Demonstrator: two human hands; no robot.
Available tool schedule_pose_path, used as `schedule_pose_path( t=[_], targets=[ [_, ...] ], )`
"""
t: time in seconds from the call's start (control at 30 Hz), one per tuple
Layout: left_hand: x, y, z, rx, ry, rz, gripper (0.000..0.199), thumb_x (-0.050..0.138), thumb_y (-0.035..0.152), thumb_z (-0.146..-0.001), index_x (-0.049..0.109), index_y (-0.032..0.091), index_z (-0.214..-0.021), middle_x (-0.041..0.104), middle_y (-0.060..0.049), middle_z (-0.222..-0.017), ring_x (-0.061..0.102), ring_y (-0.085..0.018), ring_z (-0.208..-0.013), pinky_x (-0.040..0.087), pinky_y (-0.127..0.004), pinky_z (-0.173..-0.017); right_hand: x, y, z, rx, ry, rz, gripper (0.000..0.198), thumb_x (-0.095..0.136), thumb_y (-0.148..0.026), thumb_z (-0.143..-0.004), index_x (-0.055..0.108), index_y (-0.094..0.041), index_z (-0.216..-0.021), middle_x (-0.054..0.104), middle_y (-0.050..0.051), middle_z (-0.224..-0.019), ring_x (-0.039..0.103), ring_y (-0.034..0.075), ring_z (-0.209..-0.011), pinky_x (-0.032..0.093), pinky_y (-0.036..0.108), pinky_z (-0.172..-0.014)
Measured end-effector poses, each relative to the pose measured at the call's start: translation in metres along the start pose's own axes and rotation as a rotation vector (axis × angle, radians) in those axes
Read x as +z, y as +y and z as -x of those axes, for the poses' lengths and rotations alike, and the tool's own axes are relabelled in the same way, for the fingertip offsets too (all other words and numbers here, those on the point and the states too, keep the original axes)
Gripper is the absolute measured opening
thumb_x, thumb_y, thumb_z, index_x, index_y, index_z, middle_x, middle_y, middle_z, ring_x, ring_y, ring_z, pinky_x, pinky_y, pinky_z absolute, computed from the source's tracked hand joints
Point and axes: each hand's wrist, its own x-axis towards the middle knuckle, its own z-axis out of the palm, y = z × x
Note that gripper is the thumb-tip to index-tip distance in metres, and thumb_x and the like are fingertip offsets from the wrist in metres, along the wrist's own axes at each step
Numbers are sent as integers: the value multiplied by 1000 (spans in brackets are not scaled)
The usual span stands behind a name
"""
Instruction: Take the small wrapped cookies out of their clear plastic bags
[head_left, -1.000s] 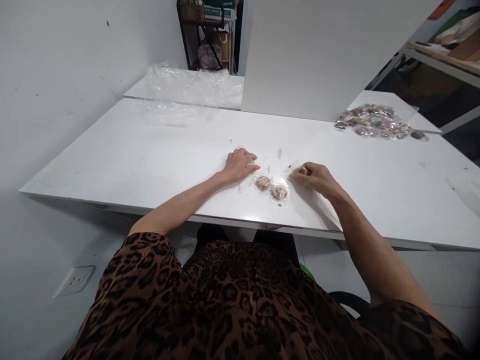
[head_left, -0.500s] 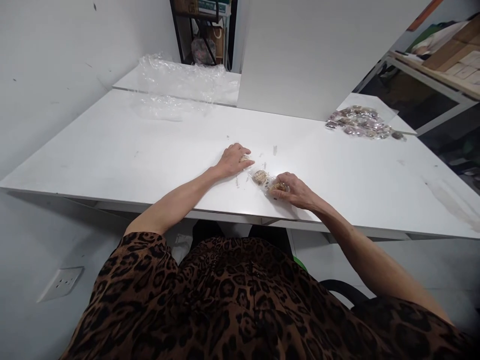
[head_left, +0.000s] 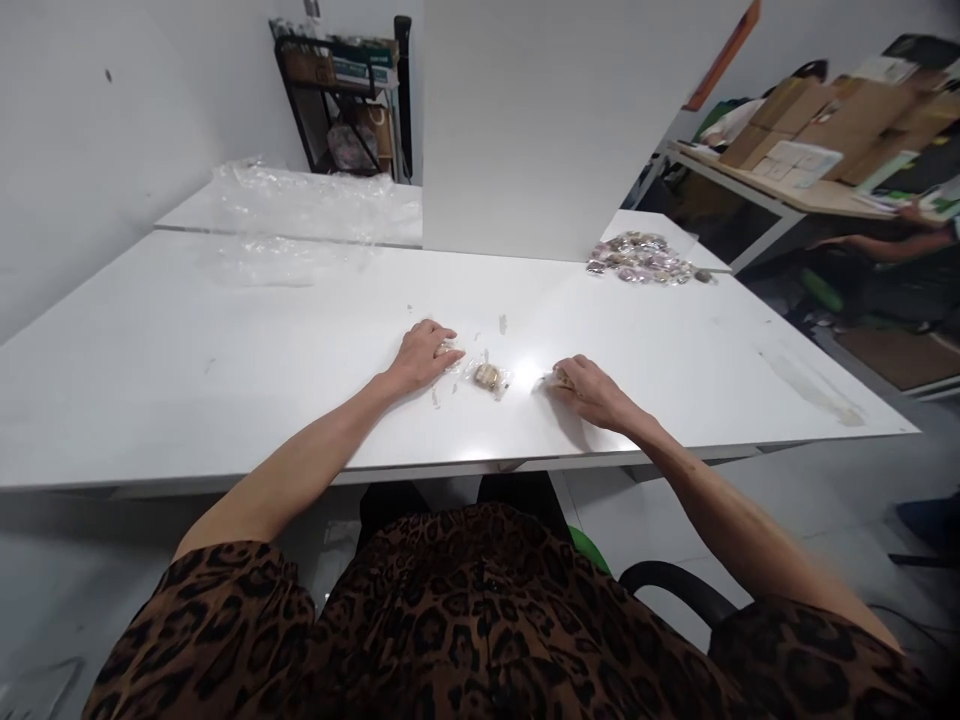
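My left hand (head_left: 424, 357) rests on the white table (head_left: 315, 370), fingers curled around a small pale piece in clear wrap (head_left: 448, 349), mostly covered by the fingers. Just right of it lies a brownish-tan wrapped piece (head_left: 487, 376) in clear crinkled plastic, touched by neither hand. My right hand (head_left: 589, 391) is closed on another small clear-wrapped piece (head_left: 555, 380), its plastic edge sticking out at the fingertips. What exactly is inside the wrappers I cannot make out.
A heap of wrapped purple and brown pieces (head_left: 645, 258) lies at the back right. Clear plastic sheeting (head_left: 292, 215) is spread at the back left. A white upright panel (head_left: 517, 130) stands behind the table. Cardboard boxes (head_left: 840, 120) and another person's arm (head_left: 892, 243) appear farther right.
My right hand has moved right, taking its wrapped piece away from the middle one, which stays on the table. The left hand keeps its place; the head view has turned right.
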Motion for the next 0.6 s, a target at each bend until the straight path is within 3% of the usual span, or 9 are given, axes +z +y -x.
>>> schedule_pose_path(
  t=[0.13, 0.23, 0.3, 0.4, 0.47, 0.5, 0.6],
  targets=[
    [3, -3, 0, 9, 39, 6, 45, 58, 48, -92, 70, 18, -124, 63, -13, -123, 58, -32, -121, 44, -51, -114, -14, 19, 12, 52, 33, -173, 39, 56, -62, -94, 44, -26, -87, 57, 4, -82, 51, 21, -72, 42, 35, -66],
    [5, -5, 0, 16, 69, 17, 42, 58, 50, -92, 72, 21, -119, 64, -12, -121, 59, -31, -119, 46, -52, -112, -21, 43, 16, 225, 23, -368, 55, 67, -75, -83, 42, -25, -78, 51, -1, -68, 45, 16, -62, 36, 30, -55],
    [4, -6, -1, 3, 61, 28, 41, 58, 52, -92, 73, 24, -117, 64, -11, -122, 59, -31, -119, 48, -53, -110, -27, 67, 5, 347, 0, -561, 59, 76, -75, -74, 46, -24, -74, 50, -2, -64, 43, 13, -56, 34, 28, -49],
    [3, -8, -3, 1, 59, 43, 39, 58, 54, -92, 74, 28, -116, 65, -10, -122, 59, -31, -119, 50, -53, -108, -50, 108, -41, 500, 101, -800, 53, 91, -58, -66, 54, -21, -72, 53, 0, -62, 43, 11, -51, 33, 25, -43],
    [2, -9, -5, 9, 71, 47, 36, 59, 54, -91, 74, 31, -115, 66, -9, -123, 60, -31, -118, 50, -54, -107, -77, 134, -88, 601, 284, -863, 44, 92, -43, -69, 56, -20, -72, 55, 2, -63, 47, 12, -53, 36, 24, -41],
    [1, -9, -6, 10, 75, 46, 36, 60, 53, -90, 75, 32, -114, 66, -9, -123, 60, -31, -118, 51, -54, -107, -92, 146, -114, 608, 434, -876, 40, 90, -38, -72, 55, -20, -72, 56, 3, -64, 50, 13, -56, 39, 24, -42],
    [0, -9, -6, -2, 79, 35, 35, 60, 53, -90, 76, 33, -114, 66, -10, -125, 61, -32, -119, 53, -53, -105, -127, 173, -178, 471, 653, -884, 33, 76, -37, -89, 49, -22, -76, 56, 1, -71, 55, 12, -66, 52, 25, -58]
  ],
)
